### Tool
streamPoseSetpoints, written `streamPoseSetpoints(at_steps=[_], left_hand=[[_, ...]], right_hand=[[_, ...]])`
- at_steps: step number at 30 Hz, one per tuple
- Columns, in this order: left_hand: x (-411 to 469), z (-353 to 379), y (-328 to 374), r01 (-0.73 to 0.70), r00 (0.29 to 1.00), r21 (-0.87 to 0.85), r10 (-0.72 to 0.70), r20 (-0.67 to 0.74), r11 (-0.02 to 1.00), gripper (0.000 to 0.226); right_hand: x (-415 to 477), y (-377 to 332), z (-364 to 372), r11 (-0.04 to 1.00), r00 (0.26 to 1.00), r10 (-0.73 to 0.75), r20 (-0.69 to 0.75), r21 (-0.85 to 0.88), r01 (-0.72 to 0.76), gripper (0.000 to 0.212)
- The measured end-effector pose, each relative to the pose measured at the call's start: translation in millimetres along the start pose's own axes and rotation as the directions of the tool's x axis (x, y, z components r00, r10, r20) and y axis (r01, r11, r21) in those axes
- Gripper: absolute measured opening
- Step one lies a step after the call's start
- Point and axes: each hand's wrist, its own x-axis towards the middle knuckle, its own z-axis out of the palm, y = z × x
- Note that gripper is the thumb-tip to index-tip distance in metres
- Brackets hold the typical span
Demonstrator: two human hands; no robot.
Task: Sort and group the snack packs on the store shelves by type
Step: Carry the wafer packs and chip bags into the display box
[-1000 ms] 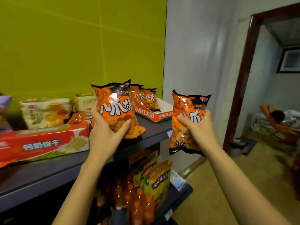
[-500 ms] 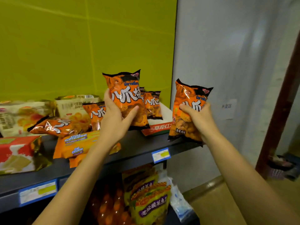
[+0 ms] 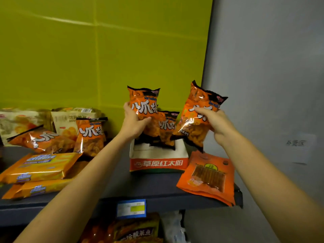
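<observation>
Snack pack (image 3: 167, 127) in box (image 3: 158, 163) on shelf (image 3: 140, 185)

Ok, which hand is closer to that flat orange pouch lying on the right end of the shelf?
Right. The right hand, gripping a snack bag, is just above the pouch; the left hand, gripping a second snack bag, is farther left, over the cardboard box.

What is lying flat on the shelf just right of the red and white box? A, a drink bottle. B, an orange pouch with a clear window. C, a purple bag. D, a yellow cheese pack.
B: an orange pouch with a clear window lies flat on the shelf just right of the box, below the snack bag in the right hand.
</observation>
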Motion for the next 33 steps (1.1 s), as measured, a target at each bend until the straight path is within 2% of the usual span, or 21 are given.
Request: streamPoseSetpoints(at_steps=[4, 8, 12, 14, 16, 18, 22, 25, 28, 31, 33], left_hand=[[11.8, 19.2, -4.8, 0.161, 0.983, -0.175, -0.174, -0.062, 0.971, 0.078], [16.7, 31.5, -20.2, 0.281, 0.950, -0.289, -0.307, -0.049, 0.915, 0.064], [17.9, 38.3, -36.1, 0.326, 0.933, -0.216, -0.350, -0.083, 0.920, 0.067], [15.5, 40.6, -39.9, 0.353, 0.929, -0.142, -0.364, -0.063, 0.925, 0.062], [11.5, 42.0, -39.2, 0.354, 0.932, -0.078, -0.358, -0.054, 0.932, 0.043], [11.9, 41.1, -39.0, 0.330, 0.941, -0.047, -0.333, -0.068, 0.943, 0.043], [18.7, 35.5, -45.0, 0.224, 0.973, 0.113, -0.217, -0.074, 0.968, 0.086], [20.7, 30.6, -46.8, 0.138, 0.990, 0.317, -0.124, -0.064, 0.938, 0.107], [21.1, 25.5, -49.2, 0.103, 0.994, 0.398, -0.102, -0.023, 0.911, 0.105], [22.4, 26.4, -50.9, 0.070, 0.997, 0.461, -0.080, 0.003, 0.885, 0.097], [22.6, 27.2, -49.1, 0.064, 0.998, 0.603, -0.064, -0.021, 0.795, 0.094]], right_hand=[[28.7, 1.7, 9.0, 0.996, 0.995, 0.009, 0.097, 0.085, -0.018, 0.054], [44.0, 14.6, 22.9, 0.985, 0.983, 0.041, 0.177, 0.160, -0.070, 0.059], [52.3, 35.1, 32.7, 0.985, 0.969, 0.110, 0.221, 0.107, -0.137, 0.060], [53.7, 45.3, 36.3, 0.994, 0.953, 0.103, 0.286, -0.006, -0.106, 0.039], [57.6, 54.3, 39.5, 0.992, 0.943, 0.061, 0.326, -0.124, -0.021, 0.022], [64.3, 60.8, 43.4, 0.970, 0.943, 0.009, 0.332, -0.231, 0.073, 0.030], [75.6, 70.9, 56.3, 0.853, 0.953, 0.014, 0.304, -0.500, 0.147, 0.070], [76.0, 71.9, 64.8, 0.739, 0.965, 0.007, 0.263, -0.651, 0.172, 0.084], [77.0, 71.6, 71.0, 0.668, 0.967, -0.040, 0.251, -0.713, 0.213, 0.085], [75.8, 72.2, 72.5, 0.641, 0.974, -0.096, 0.206, -0.736, 0.219, 0.085], [74.9, 73.1, 71.5, 0.643, 0.974, -0.136, 0.183, -0.732, 0.227, 0.087]])
